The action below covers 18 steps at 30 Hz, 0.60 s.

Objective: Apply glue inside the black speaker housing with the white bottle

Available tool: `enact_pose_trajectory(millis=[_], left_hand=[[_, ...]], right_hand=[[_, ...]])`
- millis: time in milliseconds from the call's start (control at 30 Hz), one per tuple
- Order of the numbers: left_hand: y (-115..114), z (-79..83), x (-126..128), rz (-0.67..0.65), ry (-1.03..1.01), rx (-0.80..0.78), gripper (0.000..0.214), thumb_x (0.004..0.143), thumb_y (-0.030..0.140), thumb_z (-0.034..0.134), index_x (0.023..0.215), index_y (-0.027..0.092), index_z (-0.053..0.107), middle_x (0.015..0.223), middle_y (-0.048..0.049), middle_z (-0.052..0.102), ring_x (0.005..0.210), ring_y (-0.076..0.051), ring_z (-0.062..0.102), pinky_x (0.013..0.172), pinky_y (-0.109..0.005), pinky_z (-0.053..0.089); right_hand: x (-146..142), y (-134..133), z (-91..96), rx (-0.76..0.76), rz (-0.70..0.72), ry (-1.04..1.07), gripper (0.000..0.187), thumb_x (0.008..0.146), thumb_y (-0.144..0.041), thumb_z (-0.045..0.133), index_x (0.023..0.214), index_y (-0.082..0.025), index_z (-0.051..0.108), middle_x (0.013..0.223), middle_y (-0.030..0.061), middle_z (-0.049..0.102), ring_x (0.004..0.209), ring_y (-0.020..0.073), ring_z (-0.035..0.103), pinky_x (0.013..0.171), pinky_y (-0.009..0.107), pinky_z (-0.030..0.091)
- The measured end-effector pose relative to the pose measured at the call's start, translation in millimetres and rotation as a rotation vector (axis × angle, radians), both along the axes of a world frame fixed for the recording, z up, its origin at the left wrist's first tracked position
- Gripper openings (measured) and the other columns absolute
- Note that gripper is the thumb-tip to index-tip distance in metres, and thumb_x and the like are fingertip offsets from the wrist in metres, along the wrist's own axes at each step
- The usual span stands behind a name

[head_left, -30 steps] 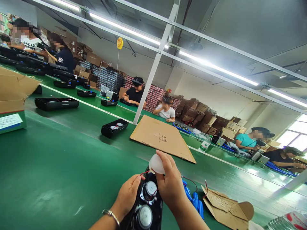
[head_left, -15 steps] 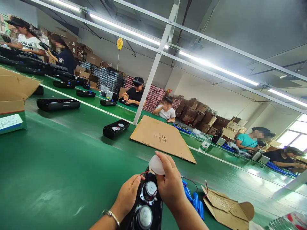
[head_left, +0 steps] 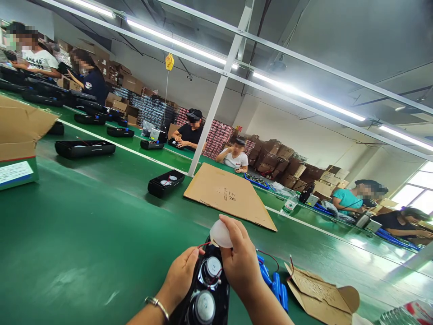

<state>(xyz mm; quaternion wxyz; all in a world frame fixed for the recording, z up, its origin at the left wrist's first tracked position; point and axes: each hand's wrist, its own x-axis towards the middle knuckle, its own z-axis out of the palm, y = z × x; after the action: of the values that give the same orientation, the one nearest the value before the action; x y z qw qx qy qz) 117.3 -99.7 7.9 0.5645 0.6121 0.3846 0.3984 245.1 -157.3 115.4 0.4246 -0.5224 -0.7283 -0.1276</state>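
Though glossy black, a housing (head_left: 222, 295) with silver speakers (head_left: 205, 306), left fingers (head_left: 190, 258) around its edge, right fingers (head_left: 236, 228) around a white dome (head_left: 219, 233).

I've got right hand (head_left: 239, 257) holding white rounded piece (head_left: 219, 233) at far end of black housing (head_left: 222, 298), left hand (head_left: 181, 274) against its side; blue cylinders (head_left: 276, 285) nearby.

Narrow, silver-toned metal bangle (head_left: 157, 303) is worn on left wrist (head_left: 166, 297), shiny, rounded; both forearms (head_left: 265, 300) are bared.
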Motion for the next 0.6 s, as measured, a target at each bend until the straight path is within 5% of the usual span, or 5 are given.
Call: enact_pose_trajectory(millis=[600], left_hand=[[-3.0,4.6,-1.4,0.047,-0.037,-0.009,0.037,0.081,0.044,0.037,0.082,0.019,0.064,0.089,-0.0059,0.072,0.086,-0.022,0.064,0.079,-0.031,0.050]], right_hand=[[0.1,-8.3,0.2,0.017,-0.022,0.006,0.057,0.074,-0.002,0.042,0.126,-0.026,0.042,0.114,0.0046,0.056,0.105,0.0134,0.055,0.090,0.026,0.048]])
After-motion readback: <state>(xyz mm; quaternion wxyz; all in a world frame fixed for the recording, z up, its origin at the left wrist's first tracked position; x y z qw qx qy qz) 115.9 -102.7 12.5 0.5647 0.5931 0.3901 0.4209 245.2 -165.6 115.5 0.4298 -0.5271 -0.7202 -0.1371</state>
